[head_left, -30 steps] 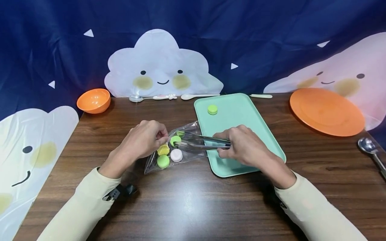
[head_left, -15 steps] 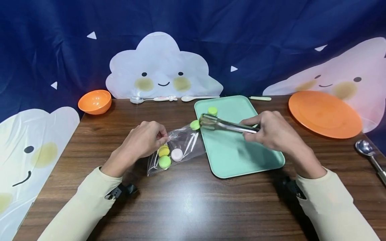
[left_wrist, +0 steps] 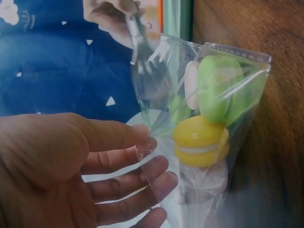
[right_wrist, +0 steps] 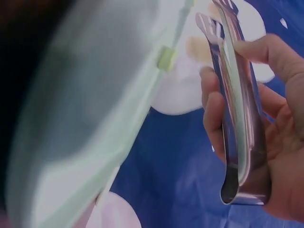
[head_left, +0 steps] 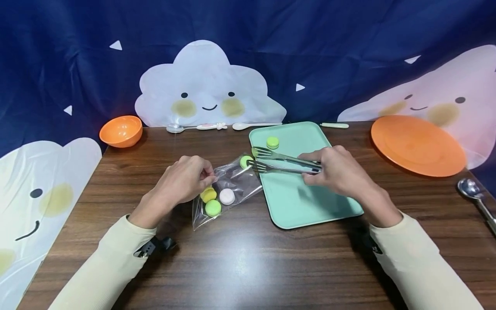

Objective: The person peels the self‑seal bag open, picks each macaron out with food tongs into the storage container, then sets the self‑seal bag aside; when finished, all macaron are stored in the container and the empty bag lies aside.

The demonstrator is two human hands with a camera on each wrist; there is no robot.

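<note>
My left hand (head_left: 207, 178) pinches the upper edge of a clear plastic bag (head_left: 232, 183) lying on the wooden table. Inside the bag lie a yellow macaron (head_left: 208, 194), a white one (head_left: 227, 196) and a green one (head_left: 212, 208). My right hand (head_left: 319, 167) grips metal tongs (head_left: 284, 162) whose arms stand apart over the left edge of the teal tray (head_left: 310, 202). A green macaron (head_left: 246, 161) sits at the tong tips by the bag's mouth. Another green macaron (head_left: 272, 142) rests on the tray. In the left wrist view the bag (left_wrist: 209, 109) hangs from my fingers (left_wrist: 142, 142).
An orange bowl (head_left: 120, 130) stands at the back left and an orange plate (head_left: 418, 144) at the back right. Spoons (head_left: 195, 126) lie along the back edge against the cloud backdrop. A metal spoon (head_left: 474, 191) lies at the right edge.
The tongs drew a green macaron out of the bag toward the tray's left edge. Now the tong arms have spread and the macaron sits at the bag's mouth. My left hand stayed put.
</note>
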